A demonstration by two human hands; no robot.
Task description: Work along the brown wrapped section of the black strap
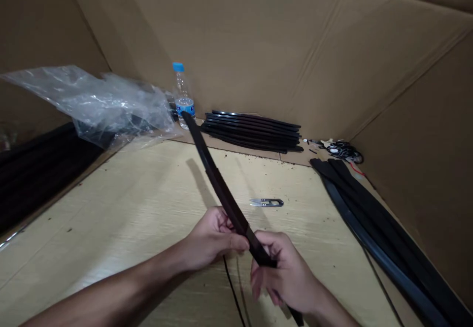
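Note:
A long, dark, slightly curved strip (226,200) slants across the middle of the head view, held above the table. Its middle section looks thicker, with a reddish-brown tint, and the far end tapers. My left hand (214,238) is closed around it near the middle, thumb on its upper side. Lower down, my right hand (286,273) grips the same strip; its fingertips are a little blurred. A thin black cord (232,285) hangs below my left hand; where it starts is hidden. Beyond the hands, small thread snips (266,202) lie on the pale tabletop (148,209).
Dark strips (254,132) are piled at the back, beside a water bottle (184,95). Clear plastic bags (107,105) cover part of a dark stack (44,164) at left. More black strips (373,233) lie right, near tangled cords (343,150). Cardboard walls (251,36) enclose the table.

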